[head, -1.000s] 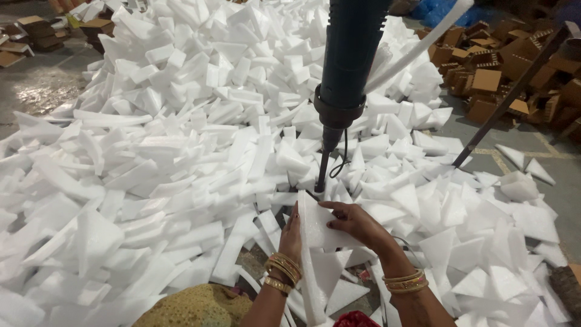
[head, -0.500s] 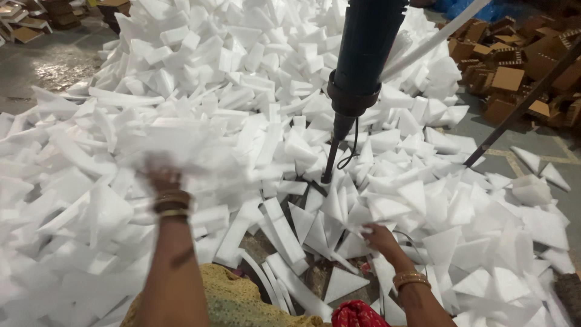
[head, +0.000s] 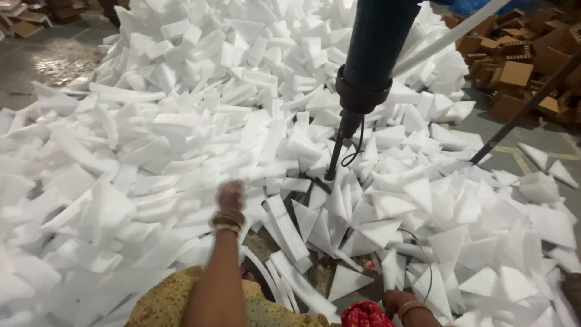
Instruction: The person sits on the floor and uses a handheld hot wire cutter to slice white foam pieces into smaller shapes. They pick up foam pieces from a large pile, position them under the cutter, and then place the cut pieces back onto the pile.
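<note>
Head view: two hands. Left hand [head: 230, 195], blurred, over white foam offcuts [head: 181, 139] at centre; fingers' spread cannot be told. Right hand [head: 394, 298] at bottom edge, fingers hidden. One dark cutting tool [head: 374, 54] upper centre. Brown cartons [head: 514, 72] upper right.

boxes: brown cardboard boxes [head: 514, 72] | heaped top right | more top left [head: 24, 24]

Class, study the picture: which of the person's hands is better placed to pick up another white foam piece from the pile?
Probably the left hand: it is stretched out over the foam pile, among loose pieces. The right hand sits low at the frame's bottom edge, drawn back near the body.
</note>
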